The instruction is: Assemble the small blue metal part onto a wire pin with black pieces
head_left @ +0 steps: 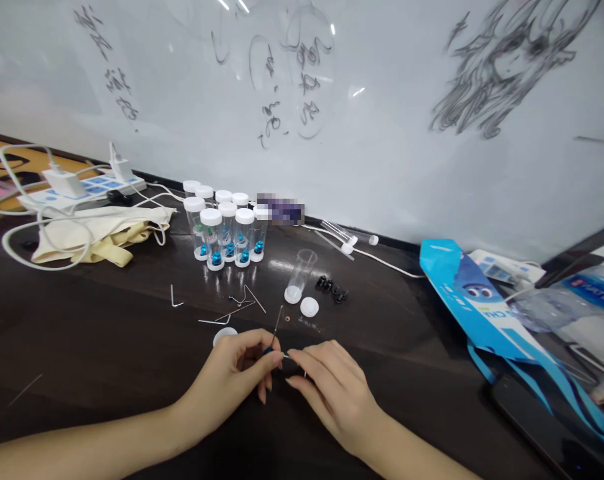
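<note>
Between the thumb and fingers of my left hand (pixel 249 363) is a small blue part, mostly hidden, with a thin metal rod (pixel 278 323) sticking up from it. My right hand (pixel 335 390) pinches a thin silver hex key (pixel 286 357), whose end meets the blue part at my left fingertips. Just beyond the hands are a white cap (pixel 309 307), an uncapped clear tube (pixel 302 270) standing upright and a tiny ring (pixel 287 319). Another white cap (pixel 225 335) lies partly behind my left hand.
Several capped clear tubes (pixel 227 230) with blue parts inside stand at the back. Bent wires (pixel 245 298), an L-shaped hex key (pixel 173 298) and black clips (pixel 332 289) lie about. A power strip (pixel 89 190) and cloth bag (pixel 82 237) are left; a blue package (pixel 475 300) and phone (pixel 542 427) are right.
</note>
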### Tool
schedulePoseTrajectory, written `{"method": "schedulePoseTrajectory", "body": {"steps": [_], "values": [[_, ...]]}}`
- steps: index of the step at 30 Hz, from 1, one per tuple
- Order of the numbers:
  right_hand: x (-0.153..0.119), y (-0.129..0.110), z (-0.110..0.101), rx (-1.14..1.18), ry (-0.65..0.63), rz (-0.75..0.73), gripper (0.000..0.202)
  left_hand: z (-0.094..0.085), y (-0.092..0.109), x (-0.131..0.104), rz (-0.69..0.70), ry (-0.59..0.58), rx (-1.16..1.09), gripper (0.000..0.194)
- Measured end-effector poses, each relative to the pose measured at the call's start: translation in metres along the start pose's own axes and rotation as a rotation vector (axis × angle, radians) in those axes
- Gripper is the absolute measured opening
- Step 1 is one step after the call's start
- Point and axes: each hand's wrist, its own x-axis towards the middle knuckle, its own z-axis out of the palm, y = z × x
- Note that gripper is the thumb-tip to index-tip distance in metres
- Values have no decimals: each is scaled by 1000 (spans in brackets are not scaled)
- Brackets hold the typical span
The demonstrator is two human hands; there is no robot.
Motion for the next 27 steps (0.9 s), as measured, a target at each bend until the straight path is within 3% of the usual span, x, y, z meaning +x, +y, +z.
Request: {"method": "schedulePoseTrajectory", "body": {"steps": [6,12,15,27], "values": [[-1,0,0,-24,29,-81,25,2,-1,-2,-18,-38,-7,24],[1,0,1,185,-59,37,25,2,-5,-1,-28,-87,63,25],[1,0,1,173,-73,35,25,2,-5,-3,-20,-85,97,25],[0,0,1,126,36,39,23,1,-4,-4,-11,-86,34,15]]}}
